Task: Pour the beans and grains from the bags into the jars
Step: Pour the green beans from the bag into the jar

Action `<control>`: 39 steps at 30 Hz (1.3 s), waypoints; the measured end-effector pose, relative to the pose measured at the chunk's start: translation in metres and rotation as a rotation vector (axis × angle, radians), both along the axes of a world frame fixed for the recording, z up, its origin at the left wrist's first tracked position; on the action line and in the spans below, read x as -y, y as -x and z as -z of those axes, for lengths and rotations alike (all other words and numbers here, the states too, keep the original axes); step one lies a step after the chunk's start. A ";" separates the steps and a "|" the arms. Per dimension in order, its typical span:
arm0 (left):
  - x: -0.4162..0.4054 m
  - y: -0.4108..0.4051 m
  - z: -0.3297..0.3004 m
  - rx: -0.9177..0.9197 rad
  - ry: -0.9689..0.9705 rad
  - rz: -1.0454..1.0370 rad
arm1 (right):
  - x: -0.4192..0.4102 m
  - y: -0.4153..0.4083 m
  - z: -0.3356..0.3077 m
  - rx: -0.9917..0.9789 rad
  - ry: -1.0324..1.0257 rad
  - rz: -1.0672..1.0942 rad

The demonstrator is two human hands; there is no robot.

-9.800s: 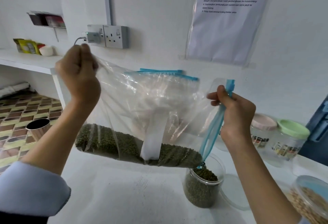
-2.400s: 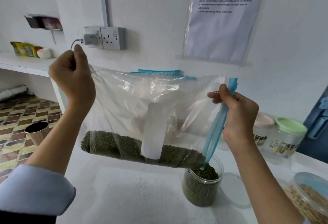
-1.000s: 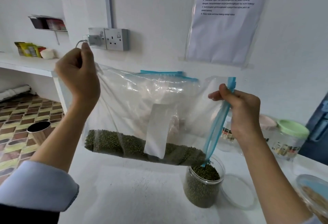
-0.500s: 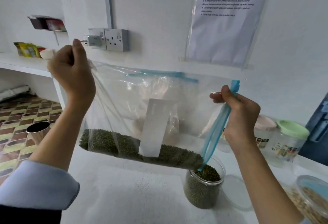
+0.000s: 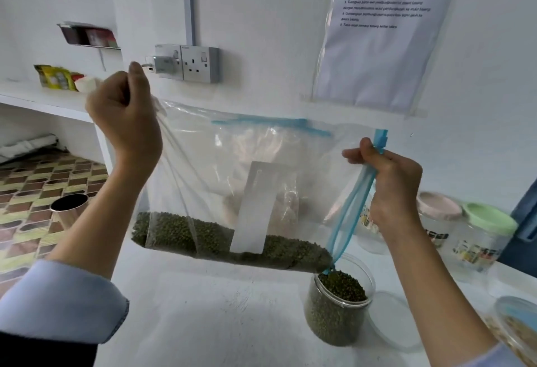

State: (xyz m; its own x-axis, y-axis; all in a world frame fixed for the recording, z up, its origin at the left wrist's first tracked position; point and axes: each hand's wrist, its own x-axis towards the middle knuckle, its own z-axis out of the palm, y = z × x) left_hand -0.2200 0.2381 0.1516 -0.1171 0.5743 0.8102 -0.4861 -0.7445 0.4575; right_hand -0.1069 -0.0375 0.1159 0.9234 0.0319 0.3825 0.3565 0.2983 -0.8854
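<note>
White tabletop fills the nearest ground, and on it, below the right hand's fingers, stands an open clear jar nearly full of green beans, its loose lid lying flat just to its right. A clear zip bag hangs sideways above the table. The left hand has its fingers curled tight on the bag's bottom corner, holding it high. The right hand pinches the blue zip strip at the mouth end, lower down. Green beans lie along the sagging lower edge between the two hands, sloping towards the mouth corner, which sits right at the jar's rim. Beyond the right fingers stand lidded jars. Behind the left fingers, a wall socket.
</note>
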 end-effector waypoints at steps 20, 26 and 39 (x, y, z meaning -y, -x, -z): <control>0.016 -0.015 0.003 -0.016 0.026 0.101 | 0.023 0.006 -0.001 0.020 -0.027 0.070; 0.012 -0.011 0.001 0.015 0.020 0.101 | 0.019 0.011 0.000 0.010 -0.063 0.038; -0.003 -0.004 -0.001 0.009 -0.015 0.007 | 0.004 0.005 0.003 -0.013 -0.016 -0.046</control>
